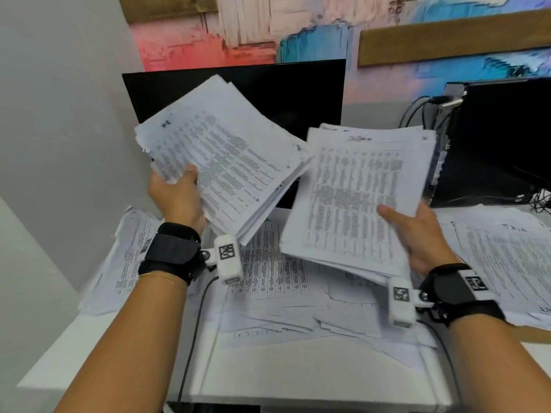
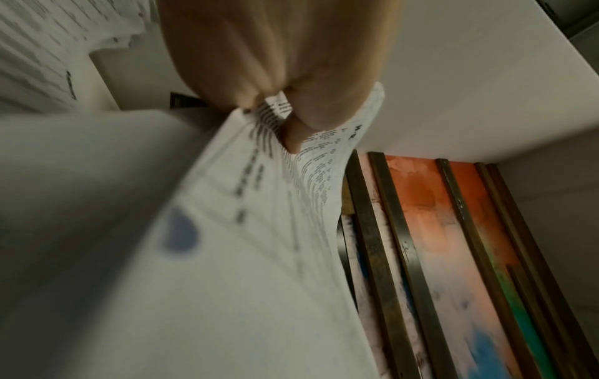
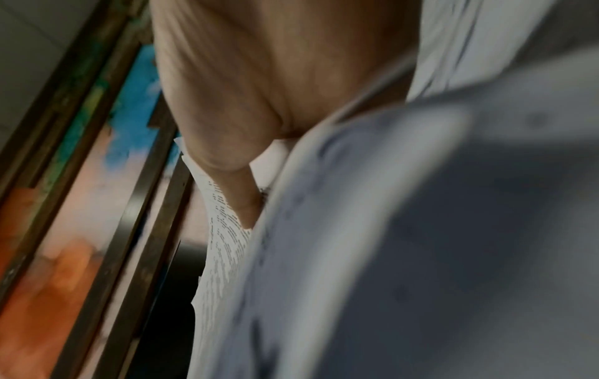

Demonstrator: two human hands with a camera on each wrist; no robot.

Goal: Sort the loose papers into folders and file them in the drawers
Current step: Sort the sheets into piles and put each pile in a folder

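Observation:
My left hand [image 1: 176, 192] grips a thick stack of printed papers [image 1: 226, 153] by its lower left corner, thumb on top, the stack tilted and raised above the desk. My right hand [image 1: 417, 231] grips a second stack of printed papers [image 1: 360, 192] at its lower right edge, thumb lying on the top sheet. The two stacks almost meet in front of the monitor. In the left wrist view my left hand [image 2: 278, 77] pinches the left stack [image 2: 227, 256]. In the right wrist view the thumb of my right hand [image 3: 233, 115] presses on the right stack [image 3: 356, 256]. No folders or drawers are in view.
More loose printed sheets [image 1: 280, 287] cover the white desk [image 1: 74, 362], with further piles at the left [image 1: 125, 257] and right [image 1: 507, 257]. A dark monitor [image 1: 298, 96] stands behind, a black computer case [image 1: 501, 138] with cables at the right, a grey wall on the left.

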